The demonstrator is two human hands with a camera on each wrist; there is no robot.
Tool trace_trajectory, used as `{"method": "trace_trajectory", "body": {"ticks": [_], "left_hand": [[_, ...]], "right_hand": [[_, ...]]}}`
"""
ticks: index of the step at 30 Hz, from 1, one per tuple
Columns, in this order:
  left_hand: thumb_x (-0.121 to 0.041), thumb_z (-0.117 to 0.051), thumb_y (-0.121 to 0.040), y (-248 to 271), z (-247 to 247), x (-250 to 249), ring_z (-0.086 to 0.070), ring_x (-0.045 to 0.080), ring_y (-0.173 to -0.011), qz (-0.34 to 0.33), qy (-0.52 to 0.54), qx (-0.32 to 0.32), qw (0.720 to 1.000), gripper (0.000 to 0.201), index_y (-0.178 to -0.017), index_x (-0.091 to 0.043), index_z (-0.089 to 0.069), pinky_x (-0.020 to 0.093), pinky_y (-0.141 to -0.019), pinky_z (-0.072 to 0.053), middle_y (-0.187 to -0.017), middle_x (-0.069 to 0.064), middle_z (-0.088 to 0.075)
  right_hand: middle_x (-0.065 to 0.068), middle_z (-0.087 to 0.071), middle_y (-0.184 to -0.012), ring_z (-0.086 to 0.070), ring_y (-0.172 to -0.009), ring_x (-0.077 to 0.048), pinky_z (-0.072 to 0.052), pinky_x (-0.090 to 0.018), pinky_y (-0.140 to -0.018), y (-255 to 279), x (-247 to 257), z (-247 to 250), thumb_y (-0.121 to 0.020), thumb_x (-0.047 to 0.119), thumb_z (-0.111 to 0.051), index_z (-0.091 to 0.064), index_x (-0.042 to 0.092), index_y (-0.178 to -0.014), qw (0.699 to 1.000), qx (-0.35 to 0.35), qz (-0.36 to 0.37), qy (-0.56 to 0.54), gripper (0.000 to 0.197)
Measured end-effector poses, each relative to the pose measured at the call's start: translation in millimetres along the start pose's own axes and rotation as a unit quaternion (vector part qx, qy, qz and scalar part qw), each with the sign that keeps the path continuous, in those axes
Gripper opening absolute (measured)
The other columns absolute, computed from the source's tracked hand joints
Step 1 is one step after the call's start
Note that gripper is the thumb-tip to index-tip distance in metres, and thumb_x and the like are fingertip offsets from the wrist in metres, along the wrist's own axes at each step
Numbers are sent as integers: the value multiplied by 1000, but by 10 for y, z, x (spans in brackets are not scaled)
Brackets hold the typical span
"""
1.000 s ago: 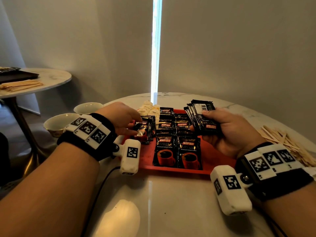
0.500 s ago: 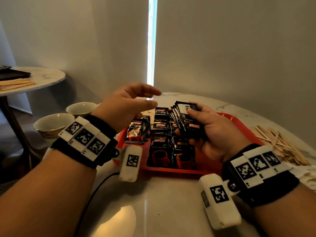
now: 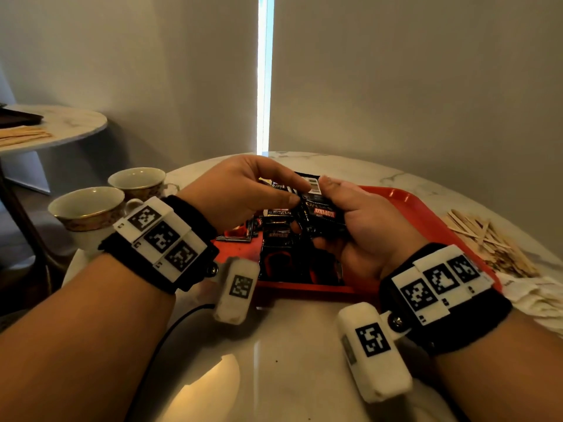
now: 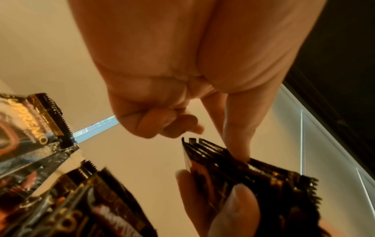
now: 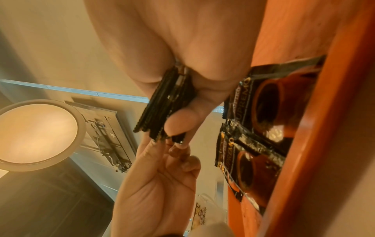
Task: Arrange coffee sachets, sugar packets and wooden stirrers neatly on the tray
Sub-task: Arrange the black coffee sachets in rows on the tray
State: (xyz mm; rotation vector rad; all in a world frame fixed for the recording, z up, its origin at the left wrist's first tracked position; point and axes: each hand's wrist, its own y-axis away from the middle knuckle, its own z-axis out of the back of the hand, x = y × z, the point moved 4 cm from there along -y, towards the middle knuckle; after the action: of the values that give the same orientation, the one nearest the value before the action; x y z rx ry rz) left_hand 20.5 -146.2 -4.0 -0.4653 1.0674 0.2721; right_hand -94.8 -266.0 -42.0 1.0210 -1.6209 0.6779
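My right hand grips a fanned stack of black coffee sachets above the red tray. My left hand has come across to it, and its thumb and forefinger pinch the stack's top edge. The left wrist view has the thumb lying on the sachets' edges, the other fingers curled. In the right wrist view the stack sits between thumb and palm. More sachets lie in rows on the tray's left half. Loose wooden stirrers lie on the table right of the tray. The hands hide the sugar packets.
Two gold-rimmed cups stand at the table's left edge beside the tray. A cable runs over the near tabletop. The tray's right half is bare. A small side table stands far left.
The left hand lifted off the sachets at the tray's left, rose, and moved right to the stack. The right hand brought the stack in toward the middle.
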Motion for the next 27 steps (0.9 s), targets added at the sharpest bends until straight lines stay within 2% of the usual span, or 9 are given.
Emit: {"method": "trace_trajectory", "body": {"ticks": [2, 5, 9, 12, 17, 20, 24, 27], "left_hand": [[-7, -72, -85, -13, 7, 20, -71, 14, -81, 0, -7, -3, 1000, 26, -85, -32, -79, 34, -81, -58, -79, -8, -75], [-7, -72, -85, -23, 10, 32, -70, 14, -82, 1, -10, -2, 1000, 30, -78, -35, -79, 35, -82, -57, -79, -8, -74], [-2, -70, -86, -27, 10, 38, -69, 10, -75, 0, 9, -12, 1000, 28, -77, -28, -77, 23, -68, -55, -77, -6, -74], [-2, -71, -86, -42, 21, 64, -68, 11, -75, 2, 2, -33, 999, 30, -75, -29, -77, 27, -70, -55, -76, -5, -74], [-2, -69, -88, -21, 40, 35, -62, 0, -60, -5, -15, -64, 998, 21, -81, -22, -73, 13, -57, -47, -67, -13, -70], [2, -65, -89, -5, 35, 19, -61, 0, -55, -3, -10, -69, 998, 21, -83, -17, -71, 10, -54, -46, -63, -11, -68], [2, -64, -90, 1, 54, 15, -63, 5, -62, -3, -9, -72, 997, 24, -81, -20, -71, 17, -61, -50, -73, 2, -68], [0, -70, -84, -3, 81, 7, -64, 15, -72, -8, 4, -72, 997, 25, -77, -23, -73, 32, -76, -56, -76, 7, -65]], "right_hand": [[-20, -70, -117, -73, -86, -33, -50, -27, -42, -5, -13, 0, -95, 38, -60, -58, 14, -128, 1000, -3, -5, 1, 42], [-22, -69, -120, -72, -89, -34, -50, -27, -42, -9, -14, -5, -96, 41, -58, -57, 14, -129, 1000, -8, -8, 0, 42], [-21, -71, -117, -72, -83, -31, -51, -26, -42, 8, 5, -8, -99, 42, -55, -59, 13, -125, 1000, -7, -10, -3, 39], [-21, -71, -117, -73, -80, -30, -50, -26, -41, 10, 4, -16, -100, 41, -54, -58, 11, -126, 1000, -3, -9, -4, 40], [-20, -73, -110, -73, -74, -31, -50, -26, -40, 18, 17, -15, -102, 31, -53, -56, 9, -129, 1000, 2, -3, -18, 35], [-18, -74, -106, -73, -76, -32, -50, -26, -41, 17, 20, 1, -102, 25, -53, -55, 9, -130, 1000, 3, -1, -20, 32], [-18, -72, -108, -73, -77, -32, -50, -26, -40, 4, 28, 2, -101, 23, -54, -53, 9, -132, 1000, 4, 1, -22, 34], [-18, -72, -112, -74, -80, -32, -51, -27, -41, -1, 37, 14, -101, 23, -55, -53, 9, -133, 1000, 6, 3, -20, 35]]}}
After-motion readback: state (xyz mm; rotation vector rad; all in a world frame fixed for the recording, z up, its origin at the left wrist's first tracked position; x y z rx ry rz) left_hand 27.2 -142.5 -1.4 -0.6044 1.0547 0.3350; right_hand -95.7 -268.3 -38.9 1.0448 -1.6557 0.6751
